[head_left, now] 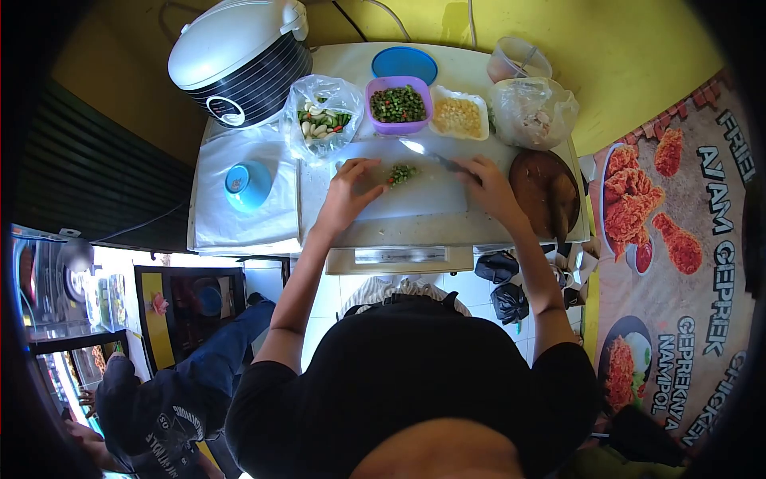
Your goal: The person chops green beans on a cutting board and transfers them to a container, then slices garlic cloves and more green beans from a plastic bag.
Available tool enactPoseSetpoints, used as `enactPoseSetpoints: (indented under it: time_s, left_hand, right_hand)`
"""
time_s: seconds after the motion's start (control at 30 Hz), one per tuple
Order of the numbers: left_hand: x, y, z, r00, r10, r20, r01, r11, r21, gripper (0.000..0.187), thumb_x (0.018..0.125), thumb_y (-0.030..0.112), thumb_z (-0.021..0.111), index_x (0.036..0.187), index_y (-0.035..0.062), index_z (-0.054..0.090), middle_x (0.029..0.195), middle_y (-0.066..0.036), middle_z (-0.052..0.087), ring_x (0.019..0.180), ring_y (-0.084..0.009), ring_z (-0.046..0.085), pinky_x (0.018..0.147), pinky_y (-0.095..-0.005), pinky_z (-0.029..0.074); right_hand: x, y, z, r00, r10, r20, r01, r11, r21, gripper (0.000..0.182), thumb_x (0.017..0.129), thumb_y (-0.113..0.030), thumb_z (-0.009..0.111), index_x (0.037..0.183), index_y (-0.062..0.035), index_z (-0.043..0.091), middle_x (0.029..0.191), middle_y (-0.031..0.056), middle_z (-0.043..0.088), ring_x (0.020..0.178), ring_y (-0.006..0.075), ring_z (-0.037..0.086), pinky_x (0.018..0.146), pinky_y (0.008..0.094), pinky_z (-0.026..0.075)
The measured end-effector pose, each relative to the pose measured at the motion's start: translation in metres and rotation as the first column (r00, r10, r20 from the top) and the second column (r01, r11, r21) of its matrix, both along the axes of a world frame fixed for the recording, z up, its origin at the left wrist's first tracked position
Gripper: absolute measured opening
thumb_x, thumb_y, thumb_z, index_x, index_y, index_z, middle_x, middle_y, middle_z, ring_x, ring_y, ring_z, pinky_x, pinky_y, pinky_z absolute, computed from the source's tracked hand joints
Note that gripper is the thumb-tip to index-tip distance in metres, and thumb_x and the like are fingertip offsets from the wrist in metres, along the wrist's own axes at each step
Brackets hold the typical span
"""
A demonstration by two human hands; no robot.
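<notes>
My right hand (488,190) is closed around the handle of a knife (424,150), its blade pointing left across the far part of a whitish cutting board (431,203). On the board lies a small heap of chopped green pieces (402,174) with a little red among them. Just left of that heap is my left hand (349,198), thumb and fingers apart, holding nothing. Behind the board stands a purple tub (399,128) filled with similar chopped green and red pieces. Beside it, a white tray (485,132) holds pale yellowish chopped bits.
A plastic bag (351,100) of garlic and chillies sits back left, near a rice cooker (239,60). An upturned blue bowl (248,185) rests at left. A round brown board (527,180), another plastic bag (536,112) and a clear container (519,57) are at right. Another person (171,399) is at lower left.
</notes>
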State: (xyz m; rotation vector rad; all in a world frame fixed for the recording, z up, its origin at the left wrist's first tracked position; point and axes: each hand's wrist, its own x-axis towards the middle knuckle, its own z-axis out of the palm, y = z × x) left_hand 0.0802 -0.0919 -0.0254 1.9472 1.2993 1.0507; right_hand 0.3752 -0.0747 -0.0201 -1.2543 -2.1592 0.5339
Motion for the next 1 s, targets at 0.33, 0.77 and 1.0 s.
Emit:
enactPoseSetpoints:
  time_s: [0.33, 0.77, 1.0]
  left_hand:
    - [0.026, 0.014, -0.013, 0.999, 0.032, -0.026, -0.034, 0.996, -0.077, 0.05, 0.074, 0.015, 0.078, 0.119, 0.0009, 0.061, 0.102, -0.013, 0.061, 0.084, -0.0221, 0.061, 0.077, -0.033, 0.052]
    - [0.043, 0.016, -0.024, 0.99, 0.001, 0.14, 0.01, 0.997, -0.076, 0.033, 0.076, 0.01, 0.076, 0.108, 0.0043, 0.07, 0.106, -0.01, 0.066, 0.085, -0.0168, 0.065, 0.075, -0.0276, 0.053]
    - [0.044, 0.012, -0.015, 0.985, 0.022, 0.173, -0.007, 0.996, -0.087, 0.027, 0.078, 0.009, 0.074, 0.103, 0.0021, 0.071, 0.101, -0.011, 0.067, 0.084, -0.0193, 0.065, 0.075, -0.0299, 0.052]
  right_hand:
    - [-0.022, -0.029, -0.008, 0.971, -0.224, -0.09, 0.203, 0.959, -0.197, 0.034, 0.091, -0.019, 0.059, 0.124, -0.0093, 0.061, 0.089, 0.0141, 0.056, 0.076, 0.028, 0.057, 0.072, 0.0351, 0.046]
    - [-0.048, -0.055, -0.012, 0.954, -0.19, -0.233, 0.117, 0.949, -0.292, 0.036, 0.089, -0.014, 0.062, 0.125, -0.0068, 0.06, 0.084, 0.012, 0.053, 0.07, 0.021, 0.054, 0.067, 0.0299, 0.046]
    - [-0.054, -0.057, -0.006, 0.943, -0.185, -0.275, 0.097, 0.948, -0.303, 0.035, 0.09, -0.014, 0.062, 0.123, -0.0042, 0.06, 0.085, 0.0123, 0.053, 0.07, 0.0203, 0.054, 0.066, 0.0295, 0.046]
